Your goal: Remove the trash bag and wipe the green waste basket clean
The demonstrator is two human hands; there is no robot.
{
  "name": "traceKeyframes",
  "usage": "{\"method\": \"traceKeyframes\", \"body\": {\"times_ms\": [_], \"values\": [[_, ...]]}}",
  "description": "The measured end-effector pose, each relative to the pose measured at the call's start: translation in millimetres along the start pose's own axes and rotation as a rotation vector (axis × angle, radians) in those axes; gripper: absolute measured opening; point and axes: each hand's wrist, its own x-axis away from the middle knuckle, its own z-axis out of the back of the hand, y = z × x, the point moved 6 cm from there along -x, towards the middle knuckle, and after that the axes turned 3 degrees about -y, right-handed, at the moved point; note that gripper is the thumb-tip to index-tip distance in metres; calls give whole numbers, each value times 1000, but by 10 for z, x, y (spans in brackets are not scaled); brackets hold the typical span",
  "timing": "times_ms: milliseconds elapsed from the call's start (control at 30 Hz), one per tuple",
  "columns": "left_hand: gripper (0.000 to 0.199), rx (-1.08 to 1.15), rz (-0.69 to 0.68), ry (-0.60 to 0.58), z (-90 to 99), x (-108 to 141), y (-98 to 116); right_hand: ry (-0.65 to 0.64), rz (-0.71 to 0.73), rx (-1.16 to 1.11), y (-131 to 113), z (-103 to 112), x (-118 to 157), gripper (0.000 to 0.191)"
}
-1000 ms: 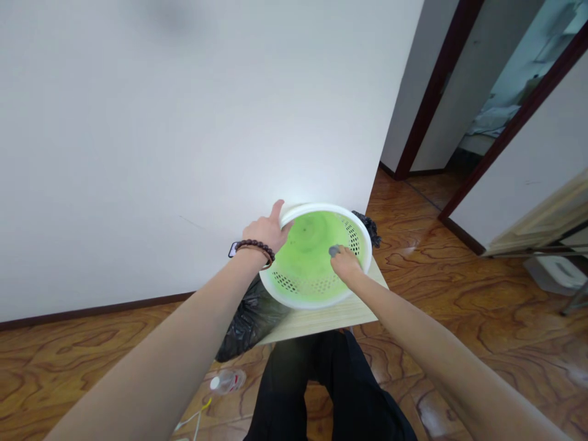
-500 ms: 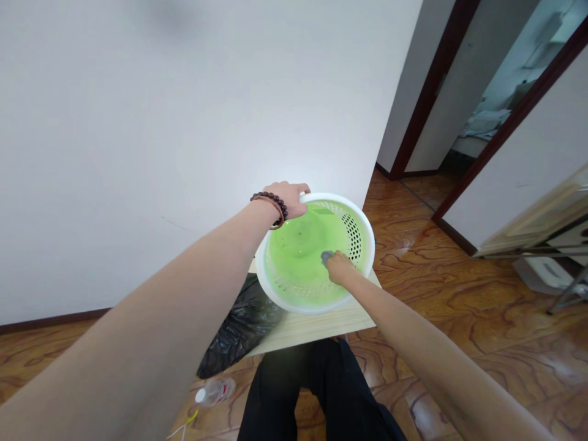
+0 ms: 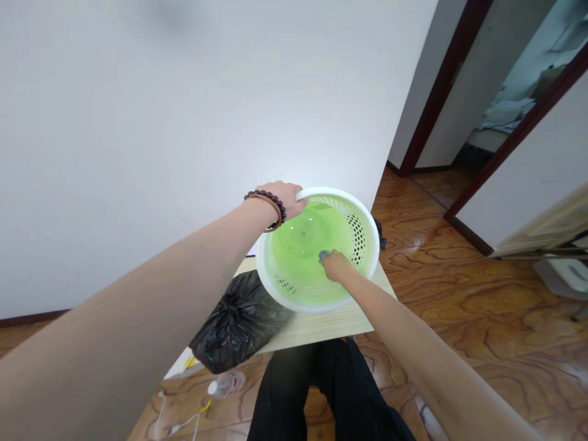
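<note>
A round basket (image 3: 316,307), green inside with a white rim and rows of holes in its wall, is tilted toward me over a small light wooden table. My left hand (image 3: 287,199), with a beaded bracelet at the wrist, is closed on the far left part of the rim. Inside the basket, my right hand (image 3: 337,266) is closed around a small grey cloth-like piece (image 3: 324,255) held near the green inner surface. Most of that grey piece is hidden in my fingers, so its exact kind is unclear.
A tied black plastic bag (image 3: 241,321) lies on the left of the wooden table (image 3: 298,334). On the floor below are a clear plastic bottle (image 3: 227,384) and a white cable. A white wall (image 3: 184,122) stands right behind, with a doorway (image 3: 487,92) at right.
My right hand has shifted slightly left inside the basket with the grey piece. My left hand keeps its hold on the rim. The view has turned a little, showing more of the black bag.
</note>
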Motion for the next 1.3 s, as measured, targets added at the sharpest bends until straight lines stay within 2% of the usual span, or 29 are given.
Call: {"method": "traceKeyframes", "body": {"times_ms": [67, 167, 267, 367, 500, 633, 733, 800, 933, 1033, 1167, 1300], "values": [[64, -1, 33, -44, -35, -35, 2, -18, -8, -1, -22, -16, 4, 31], [66, 66, 92, -19, -60, -83, 13, -45, -22, -15, -87, -29, 12, 32], [60, 261, -7, 29, -102, -131, 75, -59, -42, -37, -132, -35, 12, 35], [73, 418, -77, 37, -156, -164, 71, -55, -53, -54, -113, -54, -6, 37], [93, 462, -18, -21, -202, -181, 27, -50, -46, -77, -71, -108, -64, 37], [100, 424, 47, -100, -187, -192, 162, -65, -62, -88, -112, -150, -128, 35], [97, 405, 82, -127, -158, -226, 290, -77, -66, -87, -157, -162, -143, 38], [86, 364, 38, -130, -142, -254, 356, -91, -58, -88, -169, -175, -145, 41], [64, 295, 40, -108, -163, -274, 299, -112, -41, -96, -158, -208, -188, 42], [60, 375, 38, -44, -162, -247, 244, -119, -35, -104, -134, -225, -255, 39], [59, 531, -32, -1, -141, -193, 290, -111, -29, -121, -103, -228, -306, 38], [70, 616, -102, 4, -143, -192, 350, -64, -52, -156, -72, -235, -291, 36]]}}
